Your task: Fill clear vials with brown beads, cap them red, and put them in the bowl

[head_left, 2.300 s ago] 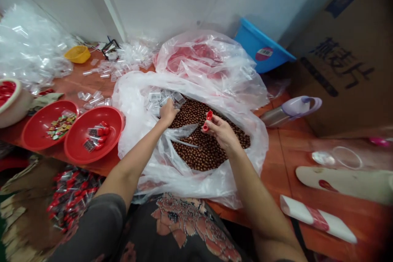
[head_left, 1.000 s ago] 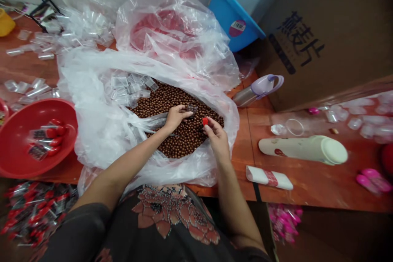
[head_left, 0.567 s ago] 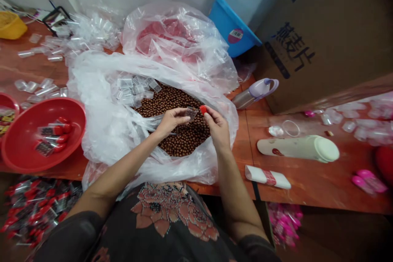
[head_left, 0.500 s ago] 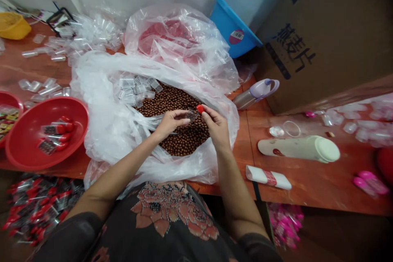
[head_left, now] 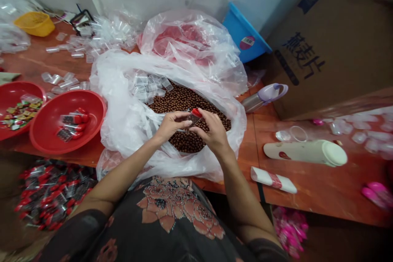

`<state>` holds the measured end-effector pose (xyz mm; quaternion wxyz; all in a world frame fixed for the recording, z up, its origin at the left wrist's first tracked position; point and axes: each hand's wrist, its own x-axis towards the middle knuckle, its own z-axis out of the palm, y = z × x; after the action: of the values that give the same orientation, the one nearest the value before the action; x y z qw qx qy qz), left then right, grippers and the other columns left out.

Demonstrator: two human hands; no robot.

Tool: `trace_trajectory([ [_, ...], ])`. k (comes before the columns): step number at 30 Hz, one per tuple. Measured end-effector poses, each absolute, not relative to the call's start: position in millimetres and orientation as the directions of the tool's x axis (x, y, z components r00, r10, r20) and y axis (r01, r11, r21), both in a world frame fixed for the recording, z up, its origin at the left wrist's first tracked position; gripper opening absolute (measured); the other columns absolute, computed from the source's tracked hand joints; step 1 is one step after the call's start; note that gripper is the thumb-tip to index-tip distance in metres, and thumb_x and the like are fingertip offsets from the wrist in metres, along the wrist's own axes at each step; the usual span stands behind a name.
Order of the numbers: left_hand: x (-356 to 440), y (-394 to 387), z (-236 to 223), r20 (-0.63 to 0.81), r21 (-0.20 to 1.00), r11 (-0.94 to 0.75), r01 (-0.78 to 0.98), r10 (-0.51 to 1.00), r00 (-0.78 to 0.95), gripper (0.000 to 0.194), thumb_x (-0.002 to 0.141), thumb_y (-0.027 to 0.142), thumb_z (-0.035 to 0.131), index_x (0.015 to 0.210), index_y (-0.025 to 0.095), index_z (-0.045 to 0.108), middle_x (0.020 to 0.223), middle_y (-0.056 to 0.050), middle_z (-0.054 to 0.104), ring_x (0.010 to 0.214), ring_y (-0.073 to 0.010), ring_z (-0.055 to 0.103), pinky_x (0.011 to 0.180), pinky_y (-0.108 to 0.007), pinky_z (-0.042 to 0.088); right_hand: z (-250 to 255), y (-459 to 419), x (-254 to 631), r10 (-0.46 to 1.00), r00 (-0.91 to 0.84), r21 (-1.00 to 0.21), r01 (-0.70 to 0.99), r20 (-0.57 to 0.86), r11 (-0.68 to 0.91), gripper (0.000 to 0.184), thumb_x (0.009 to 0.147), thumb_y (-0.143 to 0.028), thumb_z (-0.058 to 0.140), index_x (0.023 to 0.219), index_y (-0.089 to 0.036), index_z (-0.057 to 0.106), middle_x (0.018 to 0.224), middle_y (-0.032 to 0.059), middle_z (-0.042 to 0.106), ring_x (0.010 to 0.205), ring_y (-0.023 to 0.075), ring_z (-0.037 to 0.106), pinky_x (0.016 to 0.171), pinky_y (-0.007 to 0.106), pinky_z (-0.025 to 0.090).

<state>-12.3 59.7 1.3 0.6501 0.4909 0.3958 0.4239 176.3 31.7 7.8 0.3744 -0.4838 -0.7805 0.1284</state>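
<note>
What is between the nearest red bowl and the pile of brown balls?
In the head view, a crumpled clear plastic bag lies between the round red plastic bowl and the brown balls, with small clear packets on it.

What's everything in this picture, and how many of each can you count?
round beads: many, brown, inside the open bag
plastic bag: one, white, middle of the table
second plastic bag: one, clear with pink showing through, behind the white bag
small sleeves: many, clear, on the table and in the white bag
bowls: two, red, left side of the table
capped packets: several, red and black, in the nearer bowl
basket: one, yellow, far left
tub: one, blue, behind the bags
carton: one, brown, right
flask: one, steel and lilac, beside the carton
bottle: one, cream, lying on the table, right
capped tube: one, clear with a red cap, between the hands
left hand: one, holding the capped tube
right hand: one, pinching the red cap
</note>
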Motion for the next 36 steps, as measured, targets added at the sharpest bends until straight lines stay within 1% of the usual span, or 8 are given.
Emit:
trace_trajectory([
  [12, -17, 44, 15, -0.305, 0.828, 0.462, -0.317, 0.847, 0.436, 0.047, 0.060, 0.034, 0.090, 0.096, 0.015, 0.067, 0.087, -0.004, 0.071, 0.071, -0.0126, 0.066, 0.066, -0.024, 0.053, 13, 25, 169, 0.880, -0.288, -0.617, 0.629, 0.378, 0.472, 0.064, 0.084, -0.046, 0.070, 0.141, -0.026, 0.049, 0.132, 0.0123, 0.065, 0.117, 0.0320, 0.062, 0.101, 0.053, 0.048],
  [17, -7, 40, 16, -0.319, 0.774, 0.492, -0.398, 0.846, 0.427, 0.049, 0.079, 0.058, 0.070, 0.100, 0.017, 0.057, 0.078, -0.004, 0.069, 0.061, -0.0145, 0.066, 0.052, -0.023, 0.050, 3, 21, 161, 0.885, -0.328, -0.708, 0.535, 0.329, 0.461, 0.067, 0.080, -0.048, 0.075, 0.139, -0.026, 0.053, 0.130, 0.0121, 0.063, 0.119, 0.0301, 0.059, 0.103, 0.050, 0.047],
  [19, -4, 38, 17, -0.341, 0.767, 0.490, -0.414, 0.858, 0.383, 0.041, 0.086, 0.054, 0.063, 0.099, 0.017, 0.056, 0.074, -0.003, 0.067, 0.056, -0.0122, 0.062, 0.048, -0.021, 0.047, -1, 19, 159, 0.924, -0.272, -0.815, 0.446, 0.270, 0.369, 0.063, 0.081, -0.050, 0.073, 0.137, -0.027, 0.056, 0.128, 0.0103, 0.061, 0.118, 0.0273, 0.060, 0.102, 0.047, 0.049],
  [22, -4, 39, 20, -0.403, 0.723, 0.552, -0.416, 0.826, 0.395, 0.029, 0.090, 0.044, 0.055, 0.103, 0.018, 0.055, 0.070, -0.001, 0.065, 0.053, -0.0117, 0.059, 0.047, -0.022, 0.047, -5, 18, 159, 0.993, -0.068, -0.970, 0.217, 0.095, 0.107, 0.045, 0.089, -0.050, 0.061, 0.128, -0.027, 0.060, 0.104, 0.0049, 0.068, 0.092, 0.0203, 0.067, 0.085, 0.039, 0.057],
  [25, -6, 40, 23, -0.459, 0.676, 0.620, -0.398, 0.777, 0.431, 0.028, 0.091, 0.039, 0.051, 0.110, 0.020, 0.054, 0.069, -0.001, 0.064, 0.051, -0.0128, 0.057, 0.043, -0.022, 0.043, -4, 23, 158, 0.996, 0.089, -0.999, 0.040, -0.014, -0.018, 0.038, 0.090, -0.047, 0.060, 0.121, -0.026, 0.061, 0.085, 0.0006, 0.068, 0.076, 0.0175, 0.066, 0.073, 0.034, 0.057],
  [30, -3, 42, 22, -0.483, 0.698, 0.622, -0.353, 0.774, 0.410, 0.038, 0.092, 0.050, 0.048, 0.110, 0.019, 0.059, 0.064, -0.001, 0.062, 0.047, -0.0124, 0.055, 0.042, -0.021, 0.042, 5, 28, 154, 0.960, -0.164, -0.897, 0.349, 0.228, 0.273, 0.045, 0.090, -0.046, 0.061, 0.131, -0.028, 0.060, 0.125, 0.0069, 0.065, 0.115, 0.0239, 0.061, 0.104, 0.045, 0.047],
  [34, 2, 43, 16, -0.432, 0.759, 0.549, -0.350, 0.827, 0.360, 0.059, 0.089, 0.073, 0.043, 0.095, 0.017, 0.064, 0.063, -0.003, 0.061, 0.049, -0.0117, 0.056, 0.044, -0.021, 0.041, 4, 23, 147, 0.888, -0.352, -0.695, 0.559, 0.295, 0.452, 0.085, 0.077, -0.049, 0.076, 0.149, -0.022, 0.039, 0.134, 0.0154, 0.058, 0.122, 0.0334, 0.055, 0.104, 0.054, 0.046],
  [36, 3, 44, 14, -0.461, 0.775, 0.552, -0.306, 0.826, 0.323, 0.061, 0.087, 0.075, 0.045, 0.089, 0.017, 0.064, 0.061, -0.003, 0.060, 0.049, -0.0122, 0.056, 0.044, -0.022, 0.040, 3, 21, 143, 0.874, -0.359, -0.616, 0.620, 0.328, 0.486, 0.087, 0.079, -0.045, 0.076, 0.151, -0.020, 0.034, 0.134, 0.0176, 0.057, 0.120, 0.0350, 0.055, 0.102, 0.055, 0.046],
])
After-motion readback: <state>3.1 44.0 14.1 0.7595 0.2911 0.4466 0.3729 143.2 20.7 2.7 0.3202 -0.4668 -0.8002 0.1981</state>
